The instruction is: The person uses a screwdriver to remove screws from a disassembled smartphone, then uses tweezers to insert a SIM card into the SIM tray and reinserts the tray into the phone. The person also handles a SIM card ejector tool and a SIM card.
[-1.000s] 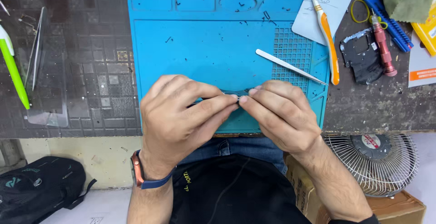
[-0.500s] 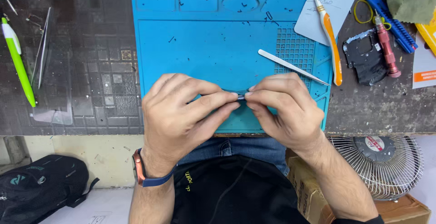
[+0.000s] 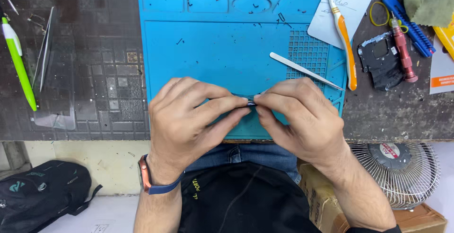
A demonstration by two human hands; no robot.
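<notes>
From the head camera, both hands meet over the near edge of a blue work mat [image 3: 227,48] that lies on the dark tabletop [image 3: 94,72]. The left hand [image 3: 189,119] and the right hand [image 3: 302,119] each pinch, thumb against fingers, one end of a small thin dark part [image 3: 250,101]; it sits between the fingertips just above the mat's near edge, and it is too hidden to say what kind of part it is (perhaps a narrow strip). A watch with an orange case and a blue band [image 3: 147,178] circles the left wrist.

On the mat, beyond the right hand, lie metal tweezers [image 3: 302,70] at a slant. An orange and white toothbrush [image 3: 341,34] crosses the mat's right edge. Right of the mat lie a dark phone piece [image 3: 380,60], a red screwdriver [image 3: 403,53] and a blue tool [image 3: 406,20]. Left of the mat lies a green and white pen [image 3: 19,63]. Below the tabletop, right of the mat, stands a small fan [image 3: 397,171]; left of it lies a black bag [image 3: 42,190].
</notes>
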